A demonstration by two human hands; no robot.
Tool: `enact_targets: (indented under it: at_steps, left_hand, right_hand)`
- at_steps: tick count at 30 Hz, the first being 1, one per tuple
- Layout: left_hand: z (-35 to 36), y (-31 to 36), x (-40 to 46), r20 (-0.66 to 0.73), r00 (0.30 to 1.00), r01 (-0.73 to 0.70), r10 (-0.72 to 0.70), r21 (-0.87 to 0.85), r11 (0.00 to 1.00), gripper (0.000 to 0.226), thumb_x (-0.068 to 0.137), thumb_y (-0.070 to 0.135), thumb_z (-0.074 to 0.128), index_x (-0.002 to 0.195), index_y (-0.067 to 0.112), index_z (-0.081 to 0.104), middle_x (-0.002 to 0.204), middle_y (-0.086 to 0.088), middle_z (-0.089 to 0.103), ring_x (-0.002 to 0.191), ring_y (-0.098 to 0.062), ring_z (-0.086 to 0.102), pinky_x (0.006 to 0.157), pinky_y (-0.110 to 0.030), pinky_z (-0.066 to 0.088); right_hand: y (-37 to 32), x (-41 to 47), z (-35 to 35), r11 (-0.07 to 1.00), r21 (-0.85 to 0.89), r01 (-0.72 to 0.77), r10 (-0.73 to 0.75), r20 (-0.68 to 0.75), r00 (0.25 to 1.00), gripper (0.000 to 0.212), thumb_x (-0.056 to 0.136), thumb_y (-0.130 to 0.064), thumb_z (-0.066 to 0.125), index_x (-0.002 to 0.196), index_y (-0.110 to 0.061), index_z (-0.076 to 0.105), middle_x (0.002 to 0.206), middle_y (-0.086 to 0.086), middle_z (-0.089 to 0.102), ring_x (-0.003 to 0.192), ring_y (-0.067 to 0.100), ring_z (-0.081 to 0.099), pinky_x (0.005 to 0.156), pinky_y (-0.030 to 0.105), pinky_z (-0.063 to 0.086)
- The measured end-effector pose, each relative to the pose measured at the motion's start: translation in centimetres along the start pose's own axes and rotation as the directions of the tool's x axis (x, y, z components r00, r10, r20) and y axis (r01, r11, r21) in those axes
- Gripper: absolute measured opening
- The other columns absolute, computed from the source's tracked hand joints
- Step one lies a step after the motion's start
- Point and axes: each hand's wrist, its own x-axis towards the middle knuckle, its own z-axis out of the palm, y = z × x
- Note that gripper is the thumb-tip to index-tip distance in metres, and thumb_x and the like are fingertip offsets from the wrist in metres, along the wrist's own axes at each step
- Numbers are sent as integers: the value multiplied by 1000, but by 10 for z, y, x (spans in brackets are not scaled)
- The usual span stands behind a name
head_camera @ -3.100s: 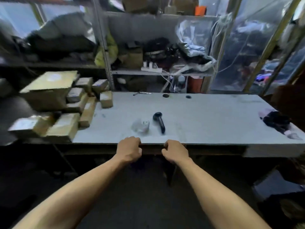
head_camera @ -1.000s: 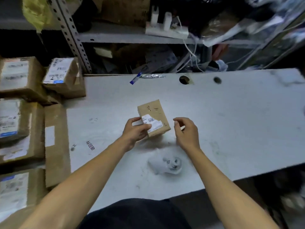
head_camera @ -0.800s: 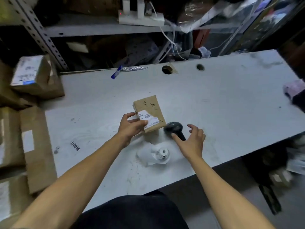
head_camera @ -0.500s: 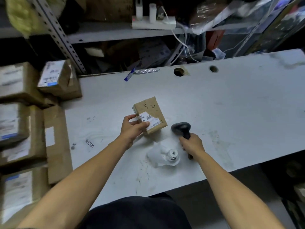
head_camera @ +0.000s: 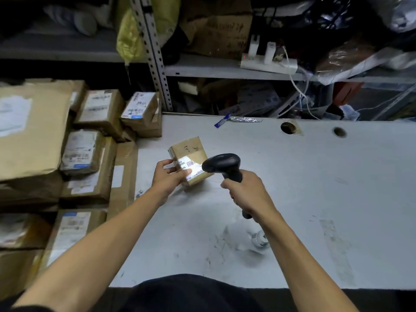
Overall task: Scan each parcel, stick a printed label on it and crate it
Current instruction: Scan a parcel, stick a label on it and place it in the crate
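Scanning stage, first of three for this parcel (head_camera: 190,161). Holding the small brown box tilted just above the white table (head_camera: 315,176), left hand (head_camera: 168,179) gripping its near-left corner, thumb lying over the existing white sticker. Aiming the black scanner (head_camera: 221,165) with the right hand (head_camera: 246,192), fingers wrapped tight round the handle, head close to the box's right edge and pointing at the barcode. Lighting up the sticker with a bright patch, so probably reading it right now, though impossible to tell whether the read is registering.

Waiting yet: printed label, none visible anywhere on the table, and no printer in view. Waiting too: crating, with no crate showing in this view.

Sitting stacked at the left, beside and below the table's edge: pile of other cardboard parcels (head_camera: 99,109), each bearing a white sticker, apparently queued for the same treatment, so judging the whole job as barely begun. Lying near the right forearm: small whitish roll-like object (head_camera: 258,238), blurred, unidentifiable.
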Motion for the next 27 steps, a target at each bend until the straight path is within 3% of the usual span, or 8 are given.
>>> enact_targets:
  at_steps: [4,14,18,22,24,26,27]
  left_hand:
    - [-12,0,5,-4,1000,11,-11,55,998,71,79,5,83,135,19,41,142,-15,57,120,-32,62,100,-50,54]
    - [-16,0,5,-30,999,30,-30,14,999,72,81,4,81,139,14,40,139,-16,59,119,-32,63,100,-48,55]
    - [-14,-4,7,-41,999,11,-11,6,1000,67,83,7,80,138,15,41,138,-14,59,117,-29,64,96,-42,56]
    - [-5,-13,9,-138,985,-66,99,229,971,61,89,19,76,140,18,41,145,-8,54,124,-24,58,102,-38,51]
    - [5,-18,6,-219,947,-118,234,440,890,73,87,23,76,147,16,34,152,-8,41,136,-27,45,110,-38,42]
    - [18,-21,-3,-272,879,-149,392,624,767,82,84,24,77,150,16,28,155,-9,25,140,-31,30,115,-44,29]
    - [26,-23,-9,-230,849,-212,475,676,706,80,83,24,76,148,16,31,153,-9,24,138,-30,28,114,-44,26]
  right_hand:
    - [-4,-2,5,999,-39,30,-30,-13,999,19,76,-23,58,68,-20,41,61,1,42,50,19,27,45,26,23]
    - [-6,1,6,999,-44,22,-22,0,1000,14,75,-21,55,73,-18,42,67,6,40,65,24,26,49,32,20]
    - [1,1,4,998,-68,5,-9,-51,999,20,76,-23,56,72,-7,44,64,7,50,59,21,32,48,30,26]
    - [29,1,-10,998,-31,-56,50,-166,985,26,81,-24,58,82,2,56,72,18,67,45,16,48,43,25,31]
    - [55,1,-23,995,-28,-96,87,-235,968,30,84,-27,59,88,2,59,79,18,70,42,11,55,44,27,36]
    - [86,0,-36,987,-31,-157,140,-308,941,31,86,-32,58,89,-1,61,78,15,71,58,21,68,48,29,41]
    - [103,0,-43,981,-24,-191,171,-340,925,32,86,-35,57,88,-4,62,77,14,71,68,27,70,50,31,42]
